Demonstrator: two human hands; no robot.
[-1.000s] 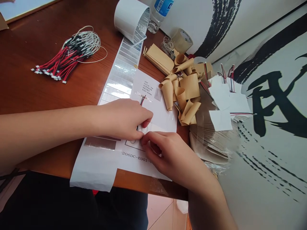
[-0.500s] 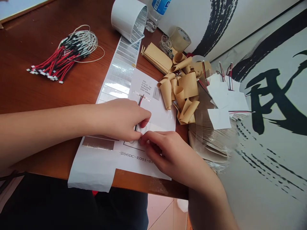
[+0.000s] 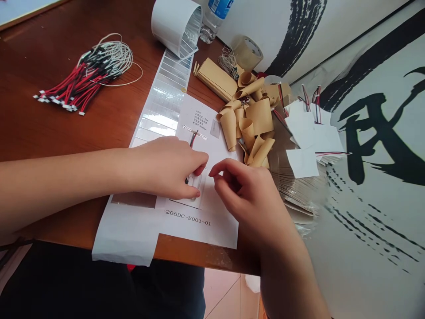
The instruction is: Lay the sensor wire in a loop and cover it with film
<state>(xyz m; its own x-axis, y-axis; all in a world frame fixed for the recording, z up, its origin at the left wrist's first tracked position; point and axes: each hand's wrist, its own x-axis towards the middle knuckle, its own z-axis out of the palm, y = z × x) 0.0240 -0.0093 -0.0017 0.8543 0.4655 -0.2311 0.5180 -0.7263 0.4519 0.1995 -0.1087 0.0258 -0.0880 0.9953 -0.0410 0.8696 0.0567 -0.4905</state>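
Observation:
Across a printed white sheet [image 3: 186, 223] lies my left hand [image 3: 172, 166], its thumb pressed down near the drawn outline and its other fingers curled under. A thin black and red wire [image 3: 193, 139] runs out from beneath this hand, up to a strip of clear tape [image 3: 202, 134]. By the thumb a pale loop [image 3: 192, 180] shows on the sheet; most of the wire is covered. My right hand [image 3: 245, 190] hovers just right of the left one, thumb and forefinger tips close together. Whatever may be between those tips is too small to make out.
Behind the sheet runs a strip of silver labels [image 3: 166, 97] from a white roll [image 3: 172, 29]. A bundle of red, black and white cables [image 3: 96, 75] lies left. Curled brown papers [image 3: 247, 119], a tape roll [image 3: 249, 53], a bottle [image 3: 215, 20] and stacked white cards [image 3: 302, 164] crowd the right.
My right hand has drawn away from the left thumb, up and to the right, uncovering the end of the printed code. My left hand stays nearly in place, its thumb slightly shifted.

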